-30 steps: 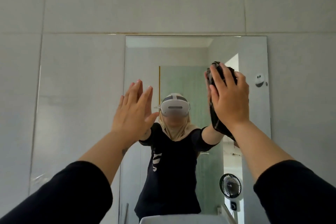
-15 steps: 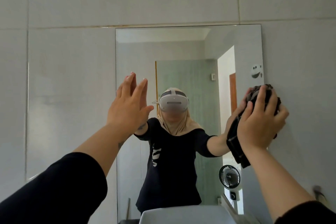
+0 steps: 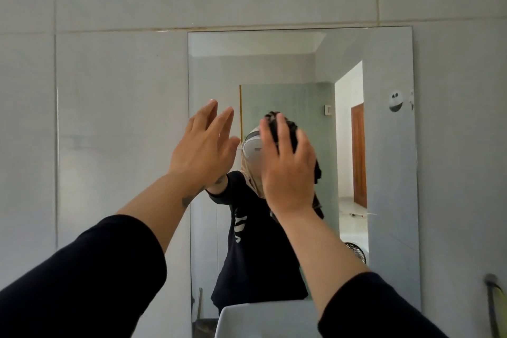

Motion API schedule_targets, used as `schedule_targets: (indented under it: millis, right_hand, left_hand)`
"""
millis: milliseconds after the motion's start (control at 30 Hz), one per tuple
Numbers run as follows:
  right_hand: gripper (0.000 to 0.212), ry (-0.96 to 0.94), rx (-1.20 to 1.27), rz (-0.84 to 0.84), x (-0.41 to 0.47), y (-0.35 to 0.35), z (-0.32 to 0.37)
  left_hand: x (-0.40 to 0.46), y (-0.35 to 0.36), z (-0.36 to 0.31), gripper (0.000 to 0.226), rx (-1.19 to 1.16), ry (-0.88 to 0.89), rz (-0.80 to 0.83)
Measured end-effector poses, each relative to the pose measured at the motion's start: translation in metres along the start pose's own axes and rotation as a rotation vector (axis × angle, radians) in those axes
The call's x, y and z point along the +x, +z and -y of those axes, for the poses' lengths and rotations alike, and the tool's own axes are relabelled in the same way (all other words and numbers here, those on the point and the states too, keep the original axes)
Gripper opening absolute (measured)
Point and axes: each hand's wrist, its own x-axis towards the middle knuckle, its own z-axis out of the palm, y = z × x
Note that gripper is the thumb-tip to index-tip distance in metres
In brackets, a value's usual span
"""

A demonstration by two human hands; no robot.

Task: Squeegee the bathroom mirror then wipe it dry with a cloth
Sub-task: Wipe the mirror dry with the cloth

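Note:
A tall rectangular mirror (image 3: 389,173) hangs on a grey tiled wall. My right hand (image 3: 288,170) presses a dark cloth (image 3: 285,125) flat against the glass near the mirror's middle; the cloth shows above my fingers and hangs below my palm. My left hand (image 3: 204,149) is held up with fingers spread, empty, at the mirror's left edge; whether it touches the glass I cannot tell. No squeegee is in view.
A white sink rim (image 3: 263,313) sits below the mirror. A small white round sticker (image 3: 395,101) is on the mirror's upper right. A grey fitting with a hose (image 3: 491,282) is on the wall at the lower right. Grey wall tiles (image 3: 109,118) surround the mirror.
My right hand has swept the cloth from the mirror's right side leftward to its middle. My left hand stays at the left edge. The view has shifted left.

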Motion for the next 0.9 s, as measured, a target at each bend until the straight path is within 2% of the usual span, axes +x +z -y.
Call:
schedule_targets:
  millis: [100,200,400,500,567,667,900]
  right_hand:
    - [0.062,-0.067,0.047,0.024,-0.001,0.003,0.033]
    - [0.064,-0.161,0.084,0.081,-0.007,0.003,0.067]
    - [0.047,-0.405,0.080,0.124,-0.032,0.011,0.094]
    - [0.045,-0.580,0.171,0.093,-0.050,0.012,0.084]
    - [0.046,-0.625,0.150,0.116,-0.058,0.010,0.071]
    - [0.058,-0.602,0.058,0.137,-0.062,0.007,0.043]
    - [0.057,-0.380,-0.052,0.126,-0.055,-0.017,-0.045]
  left_hand:
    - [0.003,-0.014,-0.002,0.045,-0.202,-0.019,-0.154]
    - [0.007,-0.022,0.000,0.042,-0.195,-0.035,-0.218]
    - [0.003,-0.009,0.014,0.049,0.031,0.038,0.017]
    - [-0.002,-0.001,0.010,0.054,0.141,0.090,0.037]
    - [-0.004,0.004,0.006,0.056,0.190,0.126,0.020]
    - [-0.007,0.008,-0.003,0.056,0.173,0.139,0.028]
    - [-0.017,0.027,-0.028,0.059,0.135,0.115,0.084]
